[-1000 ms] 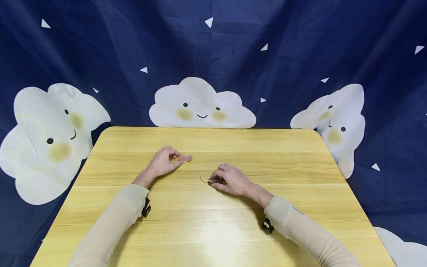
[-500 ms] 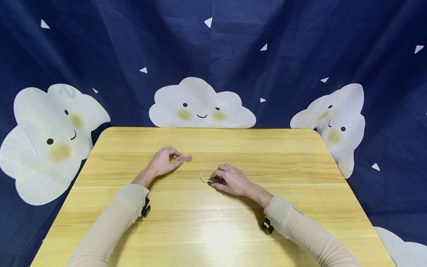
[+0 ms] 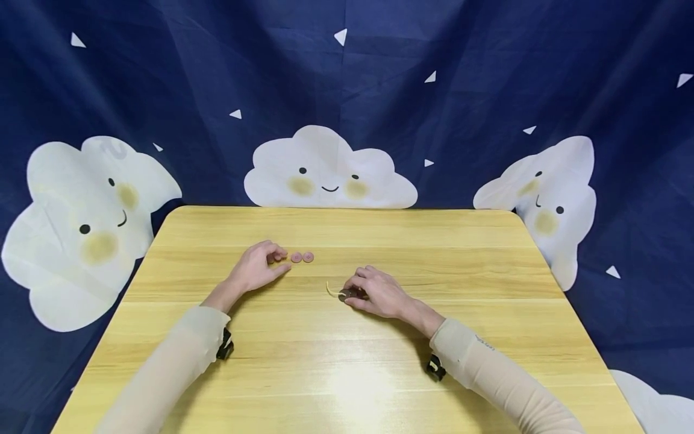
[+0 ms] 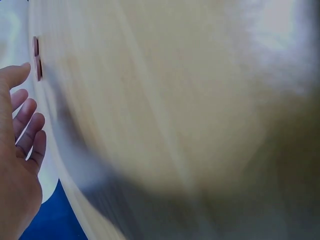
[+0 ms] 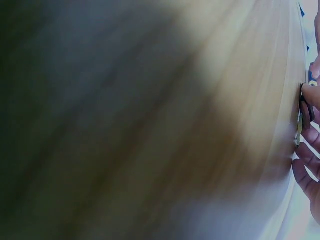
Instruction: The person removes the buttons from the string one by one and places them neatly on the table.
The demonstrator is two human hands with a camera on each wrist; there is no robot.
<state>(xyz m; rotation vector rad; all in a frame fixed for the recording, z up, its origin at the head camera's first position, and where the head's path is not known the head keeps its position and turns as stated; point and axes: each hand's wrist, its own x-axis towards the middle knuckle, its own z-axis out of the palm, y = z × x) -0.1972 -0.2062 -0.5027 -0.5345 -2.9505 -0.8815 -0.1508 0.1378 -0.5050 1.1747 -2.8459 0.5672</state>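
Observation:
Two round pink buttons [image 3: 308, 257] lie side by side on the table; the left wrist view shows the buttons [image 4: 38, 68] edge-on. My left hand [image 3: 257, 266] is just left of them, fingers relaxed and holding nothing; in its wrist view the hand [image 4: 20, 150] has its thumb tip near the closer button. Right of centre, my right hand [image 3: 379, 293] pinches dark brown round pieces [image 3: 344, 295] between thumb and fingers, with a pale yellow cord [image 3: 329, 290] trailing left from them. In the right wrist view the dark pieces [image 5: 306, 114] are partly hidden by the fingers.
The light wooden table [image 3: 347, 355] has rounded far corners. Behind it hangs a dark blue cloth [image 3: 379, 72] with white clouds [image 3: 328, 169] and small triangles. Each wrist carries a small black device, the left one [image 3: 225, 345] and the right one [image 3: 435, 367].
My left hand has let go of the left pink button and moved a little left, away from it. The right hand stays in place with the dark pieces.

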